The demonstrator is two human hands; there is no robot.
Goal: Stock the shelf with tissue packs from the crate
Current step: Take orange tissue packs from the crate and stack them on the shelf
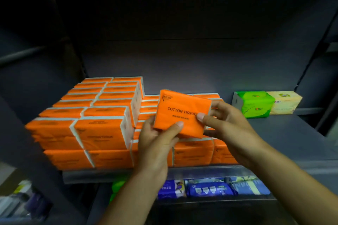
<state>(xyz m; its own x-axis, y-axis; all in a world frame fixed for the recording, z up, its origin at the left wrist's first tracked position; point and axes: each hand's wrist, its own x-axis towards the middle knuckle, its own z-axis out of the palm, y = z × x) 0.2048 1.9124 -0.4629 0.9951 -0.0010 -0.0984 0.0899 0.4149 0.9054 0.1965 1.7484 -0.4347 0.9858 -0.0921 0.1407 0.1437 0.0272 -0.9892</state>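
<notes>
An orange tissue pack (180, 109) marked COTTON TISSUE is held upright in front of me, above the lower stack. My left hand (157, 139) grips its lower left corner, thumb on the front. My right hand (225, 122) holds its right edge. On the dark grey shelf (285, 133) stand rows of the same orange packs: a tall block (95, 118) at the left, two layers high, and a lower row (197, 151) under the held pack. The crate is out of view.
A green tissue pack (254, 104) and a pale yellow one (285, 102) stand at the shelf's back right, with bare shelf in front of them. Blue and purple packages (208, 188) fill the shelf below. A dark upright post (27, 133) borders the left side.
</notes>
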